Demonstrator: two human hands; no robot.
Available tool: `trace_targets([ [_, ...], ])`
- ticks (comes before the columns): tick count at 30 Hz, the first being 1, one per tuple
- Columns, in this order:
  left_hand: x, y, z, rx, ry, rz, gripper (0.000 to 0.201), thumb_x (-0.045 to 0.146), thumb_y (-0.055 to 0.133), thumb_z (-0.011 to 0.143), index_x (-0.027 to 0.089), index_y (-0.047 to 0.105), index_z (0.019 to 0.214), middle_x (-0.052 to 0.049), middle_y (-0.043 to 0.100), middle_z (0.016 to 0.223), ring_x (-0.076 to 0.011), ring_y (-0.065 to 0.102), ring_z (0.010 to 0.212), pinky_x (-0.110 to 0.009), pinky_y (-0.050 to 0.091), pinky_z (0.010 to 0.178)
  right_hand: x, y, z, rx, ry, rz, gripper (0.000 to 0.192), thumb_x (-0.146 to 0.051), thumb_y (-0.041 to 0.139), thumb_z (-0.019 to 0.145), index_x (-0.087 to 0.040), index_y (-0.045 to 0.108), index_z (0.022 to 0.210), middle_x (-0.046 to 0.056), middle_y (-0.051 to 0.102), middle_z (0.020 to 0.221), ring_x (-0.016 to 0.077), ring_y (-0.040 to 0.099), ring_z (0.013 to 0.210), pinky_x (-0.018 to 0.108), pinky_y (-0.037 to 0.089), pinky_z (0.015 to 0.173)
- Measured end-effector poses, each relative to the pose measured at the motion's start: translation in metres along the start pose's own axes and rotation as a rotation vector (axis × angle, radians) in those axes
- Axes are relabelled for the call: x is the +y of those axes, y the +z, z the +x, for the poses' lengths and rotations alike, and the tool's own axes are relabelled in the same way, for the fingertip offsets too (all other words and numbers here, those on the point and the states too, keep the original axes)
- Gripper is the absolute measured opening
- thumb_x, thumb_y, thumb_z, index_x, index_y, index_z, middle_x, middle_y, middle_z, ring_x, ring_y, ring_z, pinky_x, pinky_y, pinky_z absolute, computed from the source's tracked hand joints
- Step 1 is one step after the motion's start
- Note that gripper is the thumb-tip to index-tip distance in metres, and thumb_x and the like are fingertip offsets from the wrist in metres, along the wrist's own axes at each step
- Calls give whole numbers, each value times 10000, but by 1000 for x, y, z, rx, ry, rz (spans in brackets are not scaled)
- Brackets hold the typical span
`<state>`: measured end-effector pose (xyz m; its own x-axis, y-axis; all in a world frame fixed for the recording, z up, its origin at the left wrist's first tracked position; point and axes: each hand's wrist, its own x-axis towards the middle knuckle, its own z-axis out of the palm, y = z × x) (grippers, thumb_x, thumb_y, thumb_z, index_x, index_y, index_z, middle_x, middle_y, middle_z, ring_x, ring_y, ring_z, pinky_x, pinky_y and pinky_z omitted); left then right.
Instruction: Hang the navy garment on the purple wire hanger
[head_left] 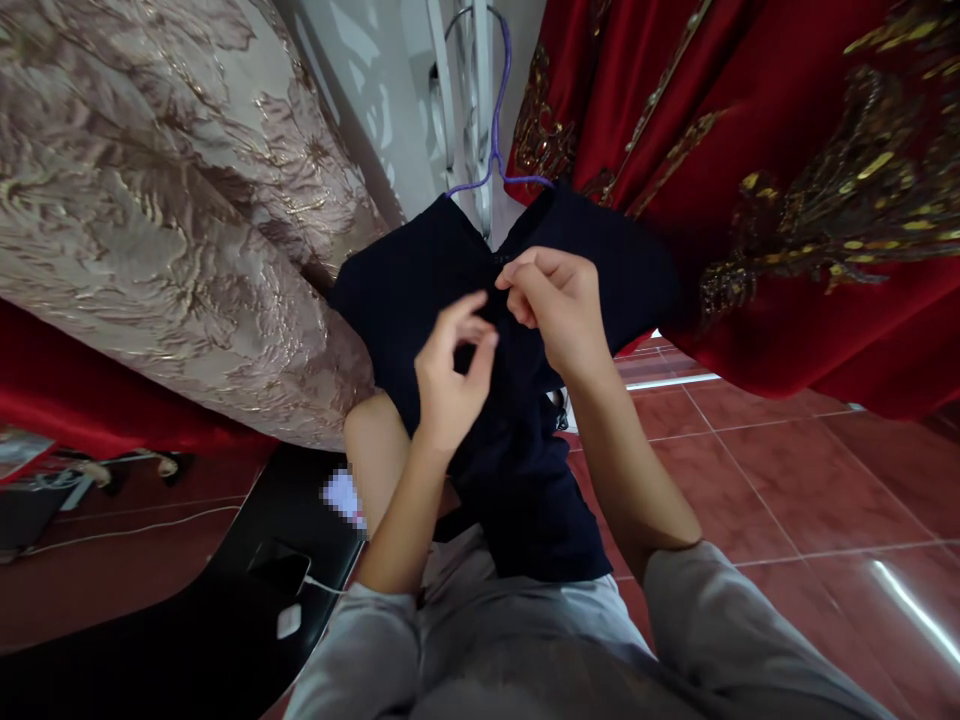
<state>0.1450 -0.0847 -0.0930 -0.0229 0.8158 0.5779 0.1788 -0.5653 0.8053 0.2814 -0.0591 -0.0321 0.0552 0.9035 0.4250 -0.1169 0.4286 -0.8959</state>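
- At 2 o'clock from you, red fabric [787, 70] with gold sequin work hangs and runs out of view at the edges.
- At 10 o'clock, pale textured fabric [187, 200] with raised flowers is also cut off by the edge.
- At 4 o'clock spreads the reddish tiled floor [750, 480].
- At 8 o'clock is the black table [187, 630], its far end cropped.
- In the centre, right before you, the dark garment [405, 280] hangs with its lower end at your lap; its folds are hard to make out in the dark cloth.
- At 12 o'clock, the purple hanger [496, 120] carries it, the shoulder bars partly hidden inside.
- Your right hand [555, 300], toward 1 o'clock, is pinched at the garment's front opening; you cannot tell what sits between the tips.
- Your left hand [454, 370], just below centre, is loosely curled with thumb and fingers apart, grasping nothing visible; it is blurred.
- On the table lie a phone [281, 568] with a white cable [324, 586] and, just beside it, a small white object [289, 621].
- At 8 o'clock, a pixelated patch [344, 497] makes any print unreadable.
- A tiny fastener [500, 259] by your right fingertips is too small to identify.
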Motion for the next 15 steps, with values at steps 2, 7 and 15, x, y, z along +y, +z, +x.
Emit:
trace_targets([
  [2,19,-4,29,42,1,-51,298,221,763,923,209,721,1217,-42,707,1023,-234,704,1061,-380,552,1035,0,-1,-4,-18,-15,-14,319,-381,647,963,-192,561,720,-48,454,571,54,401,495,187,327,488],
  [7,38,-8,57,-38,105,56,143,297,785,941,175,715,913,-35,669,961,-256,672,1149,-393,513,1082,29,-6,-6,117,-96,-188,236,-304,628,919,-193,554,724,-44,476,575,66,394,512,208,292,507],
  [15,-23,-80,93,600,124,-57,201,104,510,1094,131,569,903,11,614,906,-128,639,1093,-325,452,1048,87,4,-51,2,105,-214,200,-285,626,812,-179,567,652,-50,487,527,71,402,483,235,277,509],
])
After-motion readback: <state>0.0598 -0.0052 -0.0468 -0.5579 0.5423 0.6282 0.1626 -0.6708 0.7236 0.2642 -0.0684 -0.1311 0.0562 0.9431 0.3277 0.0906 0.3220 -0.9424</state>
